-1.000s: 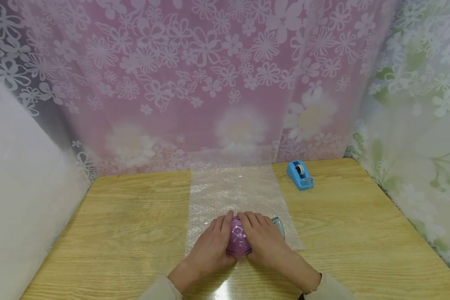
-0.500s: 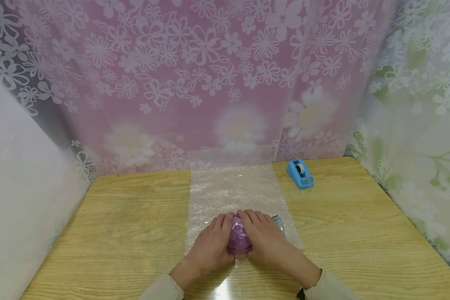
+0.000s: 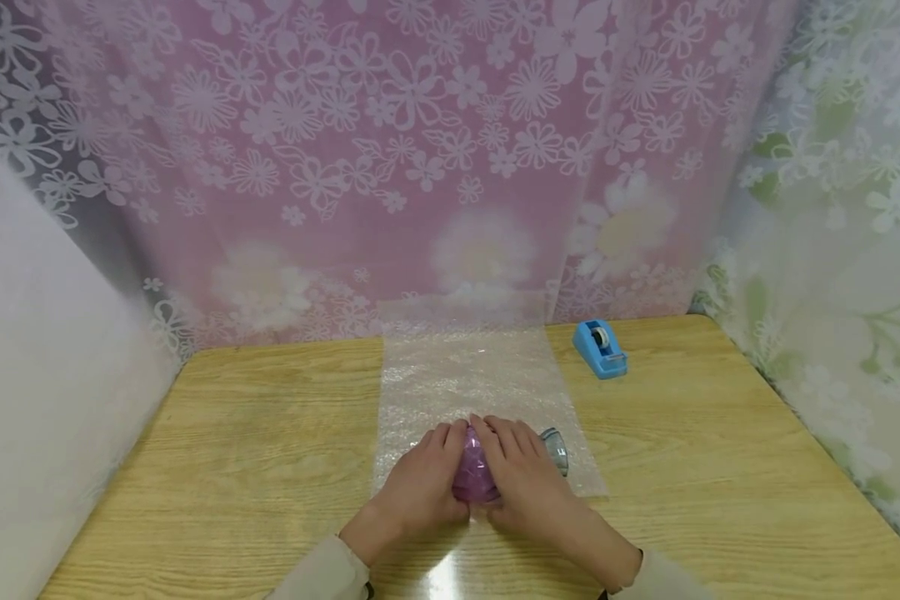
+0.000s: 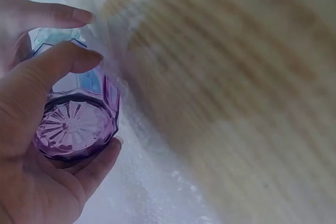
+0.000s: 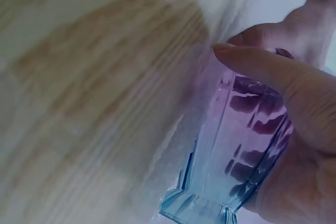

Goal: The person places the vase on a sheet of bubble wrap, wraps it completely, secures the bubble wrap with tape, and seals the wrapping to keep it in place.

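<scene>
A faceted glass vase [image 3: 474, 475], purple shading to clear blue, lies on its side near the front end of a bubble wrap sheet [image 3: 472, 367]. My left hand [image 3: 420, 479] grips its purple end. In the left wrist view, the round base [image 4: 74, 124] with a starburst pattern shows between that hand's thumb and fingers. My right hand [image 3: 532, 479] holds the vase further right, fingers over the top and thumb on the near side. Beyond it the flared blue end [image 5: 197, 205] sticks out. Both hands hide much of the vase's middle.
A blue tape dispenser [image 3: 600, 350] stands at the back right of the wooden table [image 3: 270, 433]. The bubble wrap's far end reaches the pink flowered curtain [image 3: 345, 208] behind the table. Pale cloth hangs at both sides.
Both hands and the vase have shifted very slightly away from me. More of the vase's blue end shows beyond my right hand. The tape dispenser has stayed put.
</scene>
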A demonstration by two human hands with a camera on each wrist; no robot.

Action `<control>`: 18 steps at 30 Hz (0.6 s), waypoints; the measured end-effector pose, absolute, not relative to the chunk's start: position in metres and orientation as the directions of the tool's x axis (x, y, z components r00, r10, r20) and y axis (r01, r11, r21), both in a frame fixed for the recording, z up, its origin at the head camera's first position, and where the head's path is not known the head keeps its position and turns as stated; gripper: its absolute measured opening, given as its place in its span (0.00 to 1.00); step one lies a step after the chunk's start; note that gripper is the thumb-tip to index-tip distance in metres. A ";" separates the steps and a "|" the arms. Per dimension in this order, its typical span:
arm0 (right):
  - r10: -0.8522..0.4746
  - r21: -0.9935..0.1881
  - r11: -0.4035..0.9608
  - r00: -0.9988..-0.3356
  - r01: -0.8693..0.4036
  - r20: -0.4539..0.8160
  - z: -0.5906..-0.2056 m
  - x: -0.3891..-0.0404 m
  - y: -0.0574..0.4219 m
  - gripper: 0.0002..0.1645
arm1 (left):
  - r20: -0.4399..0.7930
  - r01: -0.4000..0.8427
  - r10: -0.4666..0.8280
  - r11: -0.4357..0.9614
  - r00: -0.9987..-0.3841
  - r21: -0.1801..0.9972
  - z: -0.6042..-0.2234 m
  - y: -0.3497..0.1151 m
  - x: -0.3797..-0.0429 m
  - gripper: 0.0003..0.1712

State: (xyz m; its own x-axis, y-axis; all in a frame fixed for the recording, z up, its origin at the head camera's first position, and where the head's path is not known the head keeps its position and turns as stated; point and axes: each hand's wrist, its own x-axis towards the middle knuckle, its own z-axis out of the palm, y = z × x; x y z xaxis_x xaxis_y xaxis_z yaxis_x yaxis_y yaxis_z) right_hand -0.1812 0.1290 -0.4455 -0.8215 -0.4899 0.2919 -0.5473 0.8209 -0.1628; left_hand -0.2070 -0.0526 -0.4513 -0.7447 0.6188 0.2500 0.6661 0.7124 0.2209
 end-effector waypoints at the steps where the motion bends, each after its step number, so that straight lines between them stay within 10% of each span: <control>1: -0.483 -0.153 0.827 -0.823 -0.541 0.299 -0.447 -0.181 0.128 0.65 | 0.239 0.665 0.621 0.711 -0.746 0.228 -0.450 -0.053 -0.208 0.58; 18: -0.477 -0.125 0.830 -0.807 -0.544 0.349 -0.450 -0.192 0.131 0.59 | 0.138 0.648 0.642 0.695 -0.755 0.310 -0.442 -0.051 -0.221 0.57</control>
State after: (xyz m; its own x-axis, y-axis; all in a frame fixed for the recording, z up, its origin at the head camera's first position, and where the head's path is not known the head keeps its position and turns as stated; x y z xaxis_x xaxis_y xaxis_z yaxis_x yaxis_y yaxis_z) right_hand -0.1917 0.1307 -0.4501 -0.8070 -0.4766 0.3488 -0.5441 0.8297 -0.1249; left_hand -0.2212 -0.0509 -0.4421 -0.7545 0.6416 0.1380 0.6481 0.6955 0.3102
